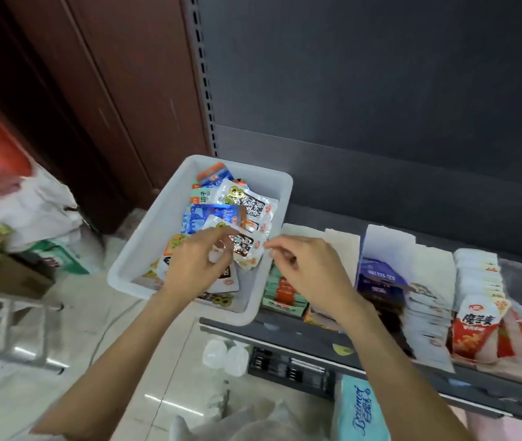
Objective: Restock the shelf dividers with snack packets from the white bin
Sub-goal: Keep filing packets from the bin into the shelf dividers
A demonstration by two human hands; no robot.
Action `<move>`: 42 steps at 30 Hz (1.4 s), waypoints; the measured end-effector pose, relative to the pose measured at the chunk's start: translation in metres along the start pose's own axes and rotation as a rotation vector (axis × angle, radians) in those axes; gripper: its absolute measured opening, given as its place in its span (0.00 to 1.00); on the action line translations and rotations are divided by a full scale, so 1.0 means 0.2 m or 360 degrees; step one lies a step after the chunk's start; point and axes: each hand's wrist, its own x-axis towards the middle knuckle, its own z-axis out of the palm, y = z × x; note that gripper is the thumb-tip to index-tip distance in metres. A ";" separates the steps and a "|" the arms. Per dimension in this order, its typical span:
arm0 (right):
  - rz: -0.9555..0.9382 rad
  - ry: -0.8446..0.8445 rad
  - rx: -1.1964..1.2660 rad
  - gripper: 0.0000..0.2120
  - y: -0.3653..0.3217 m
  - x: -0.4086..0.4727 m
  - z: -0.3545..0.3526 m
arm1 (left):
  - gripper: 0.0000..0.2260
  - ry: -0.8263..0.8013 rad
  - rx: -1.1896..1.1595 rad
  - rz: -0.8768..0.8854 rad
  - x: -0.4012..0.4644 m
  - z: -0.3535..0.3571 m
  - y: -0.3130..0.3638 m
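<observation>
Small white-and-brown snack packet lifted just above the heap in the white bin, at roughly 9 o'clock from the filled dividers. Pinched at its left end by the left hand, fingers curled and clamped on the film, probably to pull it free of the loose pile below. Met at its right edge by the right hand, thumb and forefinger drawn together at or just beside the packet's corner; actual grip there too small to tell. Held between both hands most likely to square it up before filing it upright.

Bin perched on the left end of the shelf, partly overhanging, so stock sits within easy reach of the slots. More mixed packets lying flat and jumbled at 12 o'clock of the held one.

At 3 o'clock, white dividers standing upright, with rows of packets packed on edge between them, faces forward, for tidy display. Tissue pack at 5 o'clock, lower down.
</observation>
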 end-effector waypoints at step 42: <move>0.0591 0.1195 0.0911 0.08 0.26 -0.77 -0.45 | 0.08 -0.0408 -0.0621 0.0830 0.18 0.37 0.92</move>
